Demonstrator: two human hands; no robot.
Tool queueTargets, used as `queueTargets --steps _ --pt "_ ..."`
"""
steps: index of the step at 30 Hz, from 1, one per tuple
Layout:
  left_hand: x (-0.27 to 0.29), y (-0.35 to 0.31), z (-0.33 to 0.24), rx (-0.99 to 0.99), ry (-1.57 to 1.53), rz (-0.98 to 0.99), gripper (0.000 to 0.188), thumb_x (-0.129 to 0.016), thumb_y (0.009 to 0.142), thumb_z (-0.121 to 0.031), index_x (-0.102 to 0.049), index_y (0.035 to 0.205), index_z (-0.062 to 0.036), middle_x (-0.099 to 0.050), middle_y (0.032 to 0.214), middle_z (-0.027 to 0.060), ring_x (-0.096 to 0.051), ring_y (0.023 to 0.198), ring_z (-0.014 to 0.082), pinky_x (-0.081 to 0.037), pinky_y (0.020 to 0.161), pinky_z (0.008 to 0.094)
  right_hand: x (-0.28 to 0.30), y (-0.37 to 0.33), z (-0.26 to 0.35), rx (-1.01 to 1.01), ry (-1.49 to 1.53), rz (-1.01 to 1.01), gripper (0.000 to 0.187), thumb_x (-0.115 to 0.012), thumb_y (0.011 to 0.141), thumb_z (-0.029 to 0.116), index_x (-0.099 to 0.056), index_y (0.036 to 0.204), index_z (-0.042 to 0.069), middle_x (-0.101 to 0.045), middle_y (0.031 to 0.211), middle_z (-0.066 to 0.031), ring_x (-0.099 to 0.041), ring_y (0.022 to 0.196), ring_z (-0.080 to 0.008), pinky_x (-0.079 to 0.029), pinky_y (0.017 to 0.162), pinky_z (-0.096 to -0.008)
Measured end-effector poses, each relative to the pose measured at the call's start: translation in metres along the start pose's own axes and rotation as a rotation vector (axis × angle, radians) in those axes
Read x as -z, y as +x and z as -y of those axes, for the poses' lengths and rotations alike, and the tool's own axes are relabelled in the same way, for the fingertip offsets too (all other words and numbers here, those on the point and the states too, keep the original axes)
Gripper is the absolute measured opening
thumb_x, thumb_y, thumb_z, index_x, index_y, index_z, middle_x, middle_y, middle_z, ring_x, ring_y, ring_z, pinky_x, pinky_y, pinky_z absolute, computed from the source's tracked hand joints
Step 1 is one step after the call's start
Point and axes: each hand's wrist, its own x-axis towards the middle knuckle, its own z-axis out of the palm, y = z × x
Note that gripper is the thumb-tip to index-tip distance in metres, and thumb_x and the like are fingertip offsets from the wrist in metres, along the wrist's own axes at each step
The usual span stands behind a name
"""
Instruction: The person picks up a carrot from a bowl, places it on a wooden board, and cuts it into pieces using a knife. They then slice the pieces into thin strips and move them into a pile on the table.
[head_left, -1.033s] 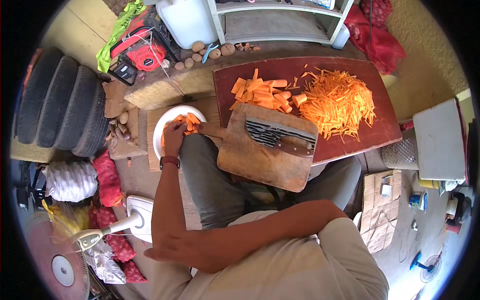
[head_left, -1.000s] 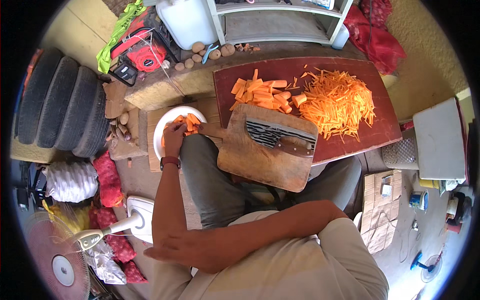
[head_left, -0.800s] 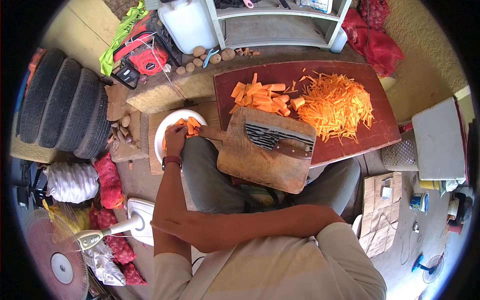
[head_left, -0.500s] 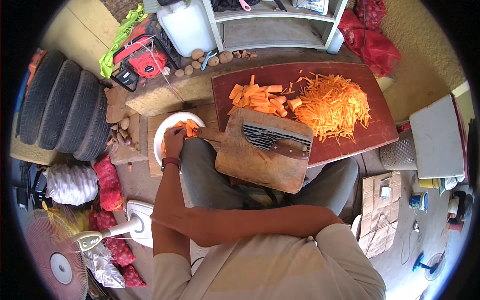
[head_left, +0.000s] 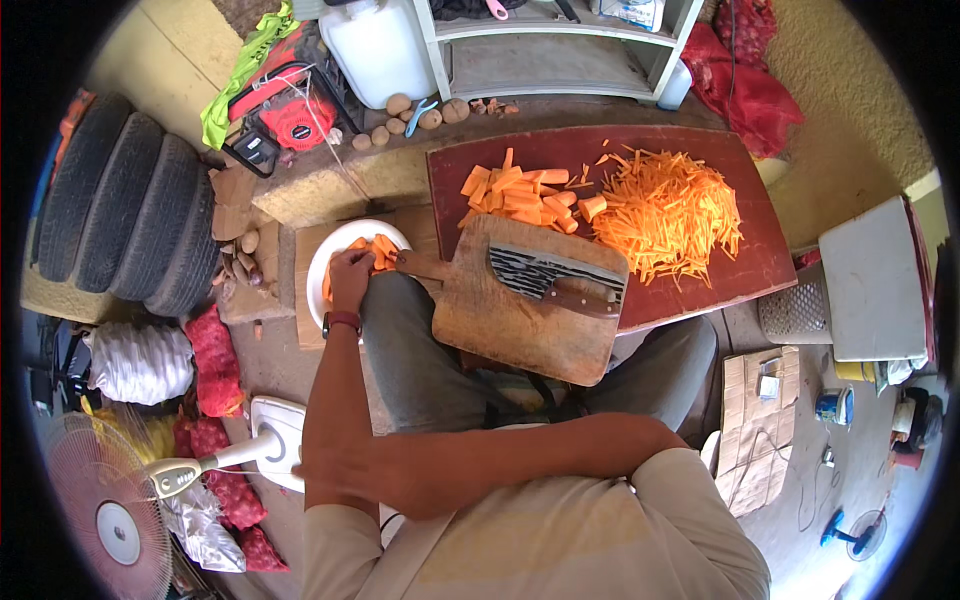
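My left hand [head_left: 350, 280] reaches into a white bowl [head_left: 316, 262] of carrot pieces [head_left: 382, 250], its bent fingers closed on some; the fingertips are partly hidden. My right arm crosses in front of my body, and my right hand [head_left: 335, 470] lies against my left arm near the elbow, its fingers smeared by motion. Across my lap, against the red table [head_left: 720, 285], rests a wooden cutting board [head_left: 500, 325]. On it lies a wide knife [head_left: 550, 280] with a striped dark blade and wooden handle, touched by neither hand. Cut carrot chunks [head_left: 520, 195] and a heap of shredded carrot [head_left: 668, 215] sit on the table.
Stacked tyres [head_left: 120, 210] and red net sacks [head_left: 212, 360] stand at the left, with a fan [head_left: 118, 530] close by. A red generator [head_left: 300, 122], a white jerrycan [head_left: 378, 55], potatoes [head_left: 430, 119] and a grey shelf [head_left: 550, 65] line the back. Flattened cardboard [head_left: 750, 430] lies at right.
My right hand has shifted slightly down along my left arm near the elbow. My left hand stays at the bowl, moved up a little among the carrot pieces. The board and knife stay put.
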Motion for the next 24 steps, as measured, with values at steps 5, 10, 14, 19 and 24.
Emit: queueTargets --steps 5,10,14,19,24 --pt "0.003 0.000 0.001 -0.033 0.041 -0.028 0.027 -0.084 0.091 -0.020 -0.084 0.102 0.0043 -0.081 0.088 0.0154 -0.079 0.081 0.0231 -0.061 0.078 0.0369 -0.006 0.000 -0.021 -0.066 0.155 0.009 0.080 -0.063 0.085 -0.014 -0.044 0.162 -0.003 -0.070 0.128 -0.0302 -0.069 0.122 -0.0476 -0.057 0.099 -0.0523" --pt "0.008 -0.007 0.000 -0.106 0.122 -0.059 0.029 -0.080 0.089 -0.023 -0.084 0.101 0.0042 -0.081 0.090 0.0214 -0.080 0.084 0.0302 -0.061 0.081 0.0405 0.000 -0.003 -0.029 -0.097 -0.094 -0.038 0.062 -0.066 0.098 -0.005 -0.051 0.158 -0.002 -0.065 0.147 -0.0237 -0.064 0.132 -0.0433 -0.054 0.110 -0.0446" --pt "-0.010 0.002 -0.005 -0.207 0.121 -0.002 0.028 -0.078 0.085 -0.025 -0.082 0.092 0.0015 -0.080 0.092 0.0207 -0.076 0.091 0.0387 -0.059 0.086 0.0482 -0.001 0.005 -0.007 0.021 0.170 -0.125 0.052 -0.067 0.105 0.000 -0.056 0.155 0.001 -0.071 0.137 -0.0203 -0.070 0.121 -0.0377 -0.056 0.103 -0.0434" --pt "-0.002 0.000 -0.006 -0.139 0.214 0.087 0.029 -0.080 0.088 -0.025 -0.084 0.098 0.0025 -0.080 0.094 0.0224 -0.077 0.092 0.0369 -0.060 0.089 0.0470 -0.003 0.025 -0.057 -0.030 0.326 -0.230 0.046 -0.063 0.110 0.003 -0.056 0.155 0.002 -0.072 0.122 -0.0152 -0.071 0.108 -0.0285 -0.056 0.098 -0.0387" --pt "0.003 -0.002 -0.011 -0.036 0.161 0.093 0.029 -0.081 0.088 -0.024 -0.083 0.098 0.0030 -0.080 0.098 0.0231 -0.078 0.090 0.0360 -0.061 0.086 0.0457 0.007 0.017 -0.025 -0.053 0.103 -0.358 0.044 -0.059 0.112 0.003 -0.056 0.156 0.004 -0.071 0.117 -0.0142 -0.070 0.103 -0.0256 -0.056 0.095 -0.0367"
